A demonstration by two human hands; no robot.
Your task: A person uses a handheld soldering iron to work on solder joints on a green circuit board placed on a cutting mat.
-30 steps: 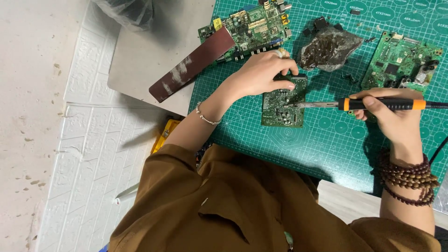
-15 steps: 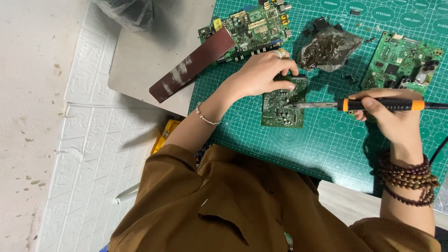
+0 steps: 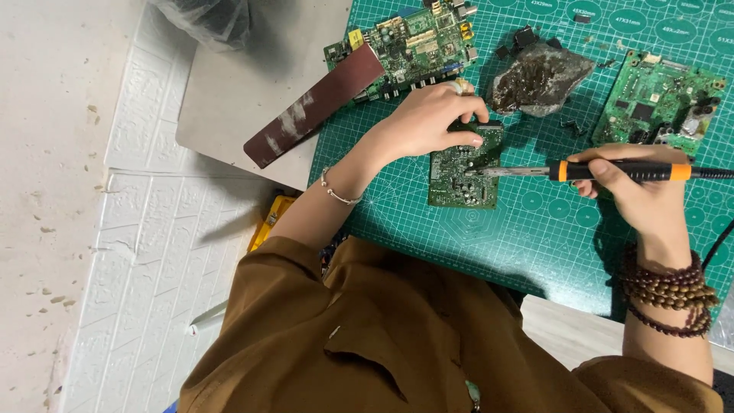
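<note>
The right hand point(image 3: 638, 191) is closed around the black-and-orange handle of a soldering iron point(image 3: 596, 170), which lies nearly level with its metal tip resting on the upper right part of a small green circuit board point(image 3: 461, 172). The left hand point(image 3: 430, 121) presses down on the top edge of that same board, fingers curled over it, pinning it flat rather than lifting it. The board lies on a green cutting mat point(image 3: 527, 237) printed with a white grid and rings of white circles, roughly at the mat's middle, between the two hands. Just above the right hand, a second green board point(image 3: 650, 99) with silver parts lies on the mat near its right edge. Between the hands and farther up sits a crumpled dark grey foil-like bag point(image 3: 539, 76), contents not discernible, with small black parts scattered around it. At the mat's top left, a larger green board point(image 3: 417, 38) crowded with yellow and silver connectors overlaps a long dark red strip point(image 3: 313, 107) with pale smears, which reaches onto a grey sheet point(image 3: 229, 99). A clear plastic bag point(image 3: 206, 15) sits at the sheet's top corner.
</note>
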